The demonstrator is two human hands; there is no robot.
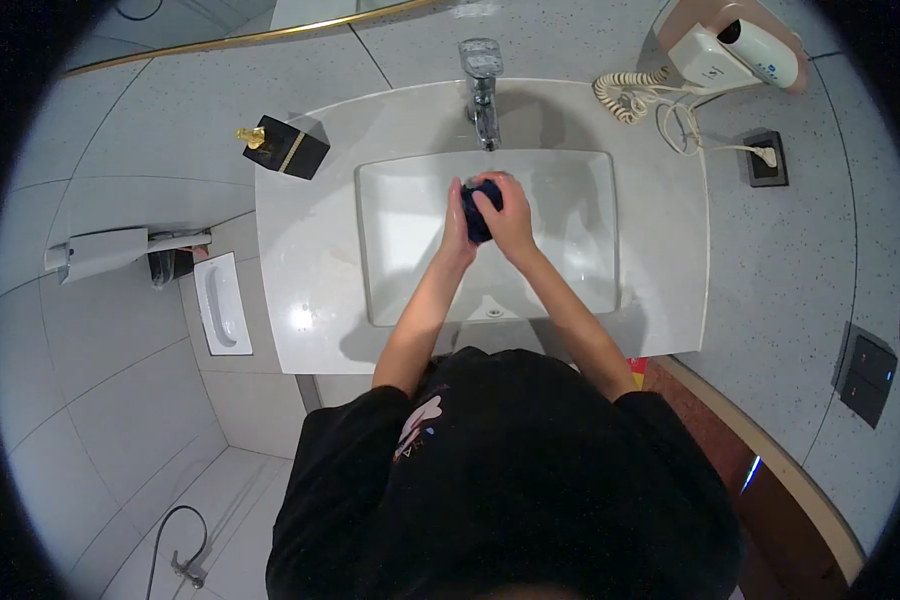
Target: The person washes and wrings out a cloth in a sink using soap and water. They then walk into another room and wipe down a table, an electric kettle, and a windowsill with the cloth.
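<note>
Cupping a dark cloth (pixel 479 212), both hands (pixel 483 222) press together around it; dispenser (pixel 286 147) label unreadable

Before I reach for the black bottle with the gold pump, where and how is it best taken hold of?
Probably grip the black bottle by its flat sides, below the narrow gold pump, coming from the basin side: the boxy body looks broad, and nothing stands between.

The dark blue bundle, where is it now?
In the head view, the dark blue bundle is near the middle, held between the left hand and right hand, over the basin, in front of the tap.
</note>
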